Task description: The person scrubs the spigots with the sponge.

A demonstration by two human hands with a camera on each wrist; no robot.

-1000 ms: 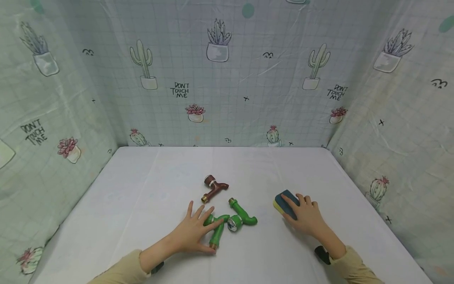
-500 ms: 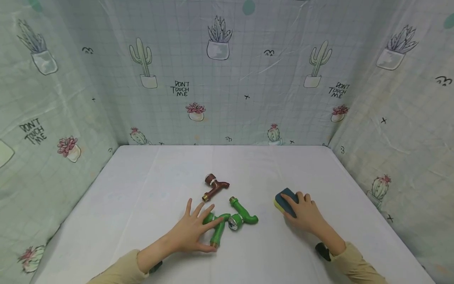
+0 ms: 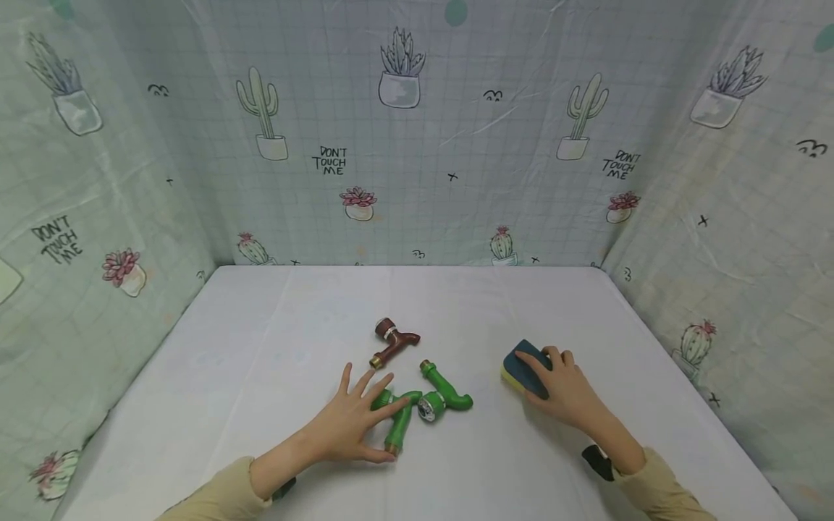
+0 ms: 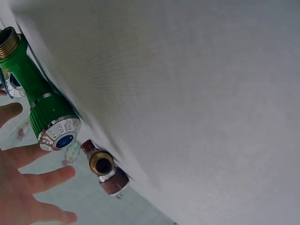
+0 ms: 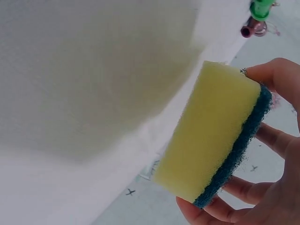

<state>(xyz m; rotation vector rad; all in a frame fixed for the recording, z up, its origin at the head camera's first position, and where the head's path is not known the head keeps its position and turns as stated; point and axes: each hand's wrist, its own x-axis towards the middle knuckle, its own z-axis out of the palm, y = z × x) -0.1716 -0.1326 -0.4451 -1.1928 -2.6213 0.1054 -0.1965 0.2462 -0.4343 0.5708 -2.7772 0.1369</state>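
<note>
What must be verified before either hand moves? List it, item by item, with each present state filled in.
1. Scouring sponge gripped by the right hand: ok.
2. Left hand closed around the left green faucet: not ok, its fingers are spread over it.
3. Left green faucet separate from the right green faucet: cannot tell, they touch or nearly touch.
4. Brown faucet apart from both green ones: ok.
5. Scouring sponge apart from the right green faucet: ok, white table shows between.
</note>
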